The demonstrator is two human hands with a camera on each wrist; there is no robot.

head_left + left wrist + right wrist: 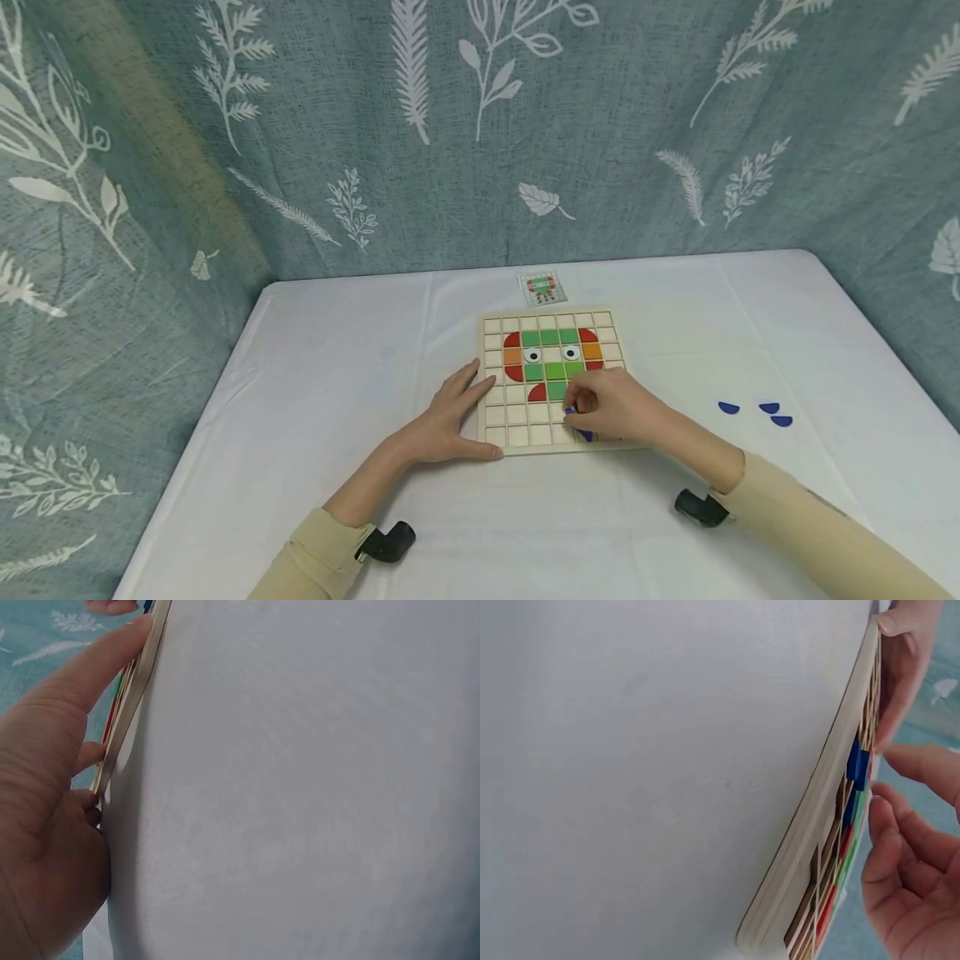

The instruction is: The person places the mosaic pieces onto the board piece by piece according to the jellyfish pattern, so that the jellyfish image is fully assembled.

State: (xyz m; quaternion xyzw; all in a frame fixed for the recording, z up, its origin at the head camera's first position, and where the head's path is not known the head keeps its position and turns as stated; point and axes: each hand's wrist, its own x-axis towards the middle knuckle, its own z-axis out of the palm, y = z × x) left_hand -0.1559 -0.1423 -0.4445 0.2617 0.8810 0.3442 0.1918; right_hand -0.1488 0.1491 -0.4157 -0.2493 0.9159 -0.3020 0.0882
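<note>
A light wooden grid board [496, 415] lies on the table, with red, green, orange and eye-marked tiles set in its squares. My left hand [447, 423] is spread at the board's left side, its thumb along the near edge and its fingertips by the left rim. Over the lower part of the board, my right hand [618, 404] pinches a small blue piece [570, 411]; the fingers partly cover it, so its shape cannot be told. More blue [586, 435] shows on the board just below that hand. In the right wrist view, blue pieces [858, 761] appear beside the fingertips.
Several blue half-round pieces [781, 422] lie on the white table [337, 350] to the right of the board. Behind the board is a small picture card [542, 289] showing a coloured figure on a grid. A leaf-patterned curtain [450, 200] hangs behind the table.
</note>
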